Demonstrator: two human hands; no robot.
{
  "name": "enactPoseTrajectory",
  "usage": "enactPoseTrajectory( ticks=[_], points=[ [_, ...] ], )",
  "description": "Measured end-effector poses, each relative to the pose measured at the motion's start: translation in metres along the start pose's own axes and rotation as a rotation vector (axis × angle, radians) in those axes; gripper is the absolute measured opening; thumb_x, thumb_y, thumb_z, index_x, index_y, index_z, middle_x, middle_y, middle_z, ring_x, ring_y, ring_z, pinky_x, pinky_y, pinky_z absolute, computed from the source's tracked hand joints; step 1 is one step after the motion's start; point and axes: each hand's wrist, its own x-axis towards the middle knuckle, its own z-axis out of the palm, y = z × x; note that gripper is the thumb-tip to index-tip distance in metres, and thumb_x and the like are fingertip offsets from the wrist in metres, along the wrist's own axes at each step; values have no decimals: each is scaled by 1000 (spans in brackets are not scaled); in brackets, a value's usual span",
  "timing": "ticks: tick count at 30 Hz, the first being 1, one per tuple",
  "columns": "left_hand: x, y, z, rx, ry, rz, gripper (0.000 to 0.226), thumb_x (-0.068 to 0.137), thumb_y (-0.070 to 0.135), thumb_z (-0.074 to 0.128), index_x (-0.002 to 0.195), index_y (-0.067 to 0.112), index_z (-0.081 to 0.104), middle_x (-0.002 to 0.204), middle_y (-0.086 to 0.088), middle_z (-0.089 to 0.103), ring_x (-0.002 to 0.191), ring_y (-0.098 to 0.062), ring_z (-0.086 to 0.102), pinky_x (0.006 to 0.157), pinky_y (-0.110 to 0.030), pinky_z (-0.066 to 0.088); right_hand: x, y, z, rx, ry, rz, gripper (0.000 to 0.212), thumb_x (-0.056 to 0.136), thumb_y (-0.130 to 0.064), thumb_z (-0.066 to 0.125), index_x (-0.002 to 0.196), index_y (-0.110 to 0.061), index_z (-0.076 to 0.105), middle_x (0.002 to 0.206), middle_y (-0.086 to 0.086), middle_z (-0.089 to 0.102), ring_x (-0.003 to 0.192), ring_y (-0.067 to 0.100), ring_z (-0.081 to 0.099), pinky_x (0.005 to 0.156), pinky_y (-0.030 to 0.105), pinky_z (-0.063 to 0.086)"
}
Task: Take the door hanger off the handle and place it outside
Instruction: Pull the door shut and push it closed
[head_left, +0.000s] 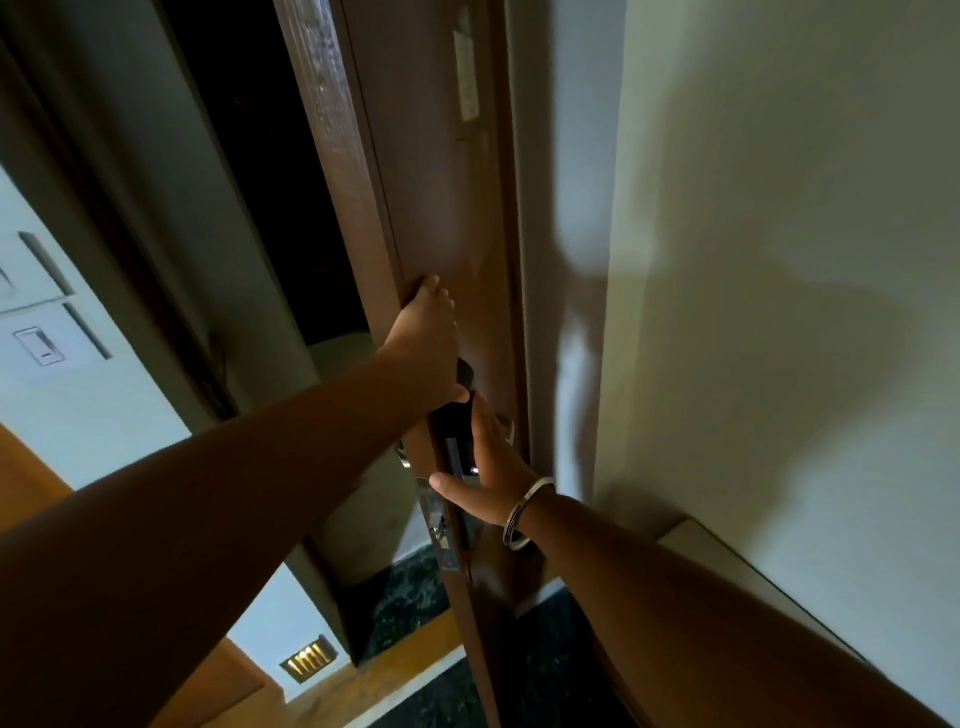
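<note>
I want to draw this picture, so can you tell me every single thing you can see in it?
door: one, dark brown, centre, standing ajar
lock body: one, black, on the door by its edge
latch plate: one, silvery, on the door's edge
wall: one, pale, right
wall switch: one, white, far left
floor light: one, glowing yellow, low on the left
bangle: one, silver, on the right wrist
left hand: gripping the door's edge
right hand: flat over the lock area; no door hanger can be made out

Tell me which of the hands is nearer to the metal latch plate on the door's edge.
Right. The right hand lies against the black lock body, its thumb just above the latch plate. The left hand grips the door edge higher up, farther from the plate.
</note>
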Motion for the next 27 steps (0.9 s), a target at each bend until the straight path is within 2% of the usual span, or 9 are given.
enactPoseTrajectory(
  ticks=[2, 6, 8, 10, 13, 16, 18, 21, 27],
  points=[
    [-2, -6, 13, -8, 3, 1, 102, 83, 81, 22, 151, 5, 24, 160, -19, 20, 147, -35, 14, 120, -49, 5, 7, 5, 6, -34, -65, -30, 110, 79, -53, 65, 153, -25, -12, 164, 3, 6, 147, 21, 21, 114, 45, 33],
    [-6, -21, 42, 16, -12, 5, 99, 85, 79, 20, 153, 7, 12, 162, -18, 8, 149, -35, 4, 118, -51, -1, 28, 14, 16, -128, -206, -119, 110, 84, -55, 60, 147, -32, -28, 163, -2, -21, 150, 22, 7, 118, 41, 24],
    [-7, -29, 58, 23, -16, 2, 96, 86, 78, 18, 153, 10, 11, 163, -17, 5, 149, -34, 2, 118, -51, -3, 41, 15, 21, -187, -257, -179, 111, 84, -56, 57, 142, -35, -36, 161, -1, -25, 149, 23, 12, 120, 46, 17],
    [-8, -33, 75, 14, -28, -13, 91, 88, 76, 15, 154, 13, 10, 163, -16, 1, 149, -34, -1, 118, -51, -5, 56, 16, 29, -231, -292, -240, 112, 85, -56, 57, 136, -38, -41, 161, 2, -25, 148, 26, 19, 119, 41, 11],
    [-11, -38, 100, -13, -26, -41, 83, 91, 71, 11, 155, 18, 11, 163, -17, -3, 149, -34, -5, 118, -53, -6, 75, 12, 45, -281, -302, -301, 111, 86, -54, 57, 141, -32, -37, 162, 6, -23, 150, 27, 9, 111, 36, 3],
    [-12, -45, 131, -40, 6, -72, 76, 94, 65, 12, 154, 19, 12, 163, -17, -5, 149, -34, -6, 119, -54, -5, 93, 5, 63, -332, -303, -351, 110, 87, -53, 56, 140, -31, -38, 161, 7, -23, 151, 27, -4, 116, 48, 3],
    [-11, -50, 151, -55, 38, -99, 74, 95, 64, 10, 154, 20, 13, 163, -16, -5, 149, -34, -6, 119, -53, -6, 107, 3, 73, -387, -306, -371, 108, 88, -53, 55, 142, -29, -36, 161, 7, -24, 150, 27, -8, 119, 51, 4],
    [-9, -57, 189, -63, 105, -167, 74, 94, 65, 9, 154, 21, 13, 163, -16, -5, 149, -33, -6, 119, -54, -6, 131, 0, 92, -457, -311, -403, 102, 90, -54, 53, 149, -25, -26, 162, 8, -21, 150, 29, -7, 118, 47, 2],
    [-2, -69, 259, -200, 183, -324, 72, 96, 60, 12, 154, 17, 9, 162, -16, -8, 149, -32, -7, 116, -52, -11, 188, -13, 127, -610, -343, -443, 99, 91, -52, 52, 151, -23, -22, 163, 7, -16, 151, 29, -6, 121, 52, 8]
  ],
)
